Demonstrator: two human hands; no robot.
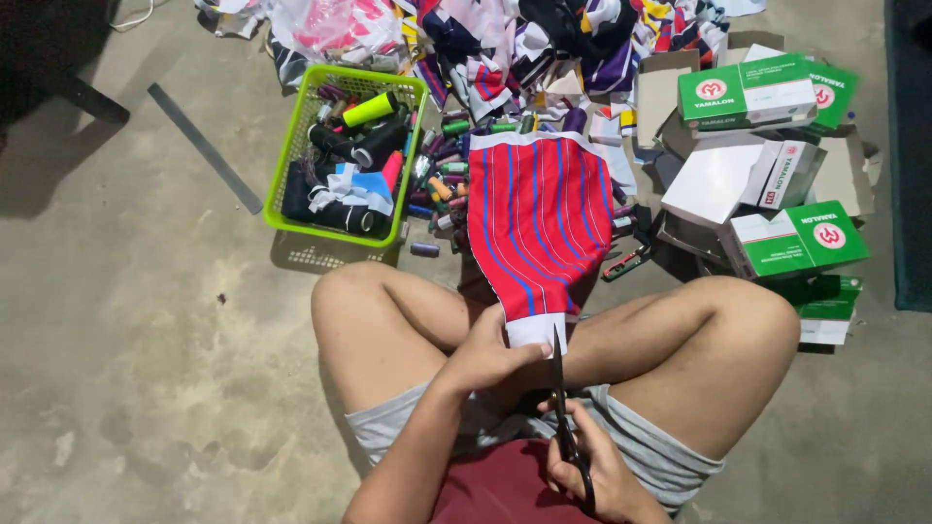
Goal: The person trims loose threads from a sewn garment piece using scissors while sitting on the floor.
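floor [126,320]: bare concrete, person sits cross-legged on it
ruler [204,147]: grey strip, flat on floor, left of basket, apart from it
basket [291,160]: green plastic, full of thread spools and cloth bits, ahead of left knee
spools [442,184]: loose, scattered between basket and cloth
left hand [490,354]: fingers closed, pinching white near hem of cloth
cloth [539,218]: red with blue and white stripes, spread on floor between the knees, near end lifted to hand
scissors [561,408]: dark, blades pointing up at cloth hem, tip just touching it
right hand [592,475]: fingers curled through scissor handles, gripping
boxes [767,165]: green-white cartons, stacked at right, past right knee
fabric pile [544,39]: mixed colours, top centre
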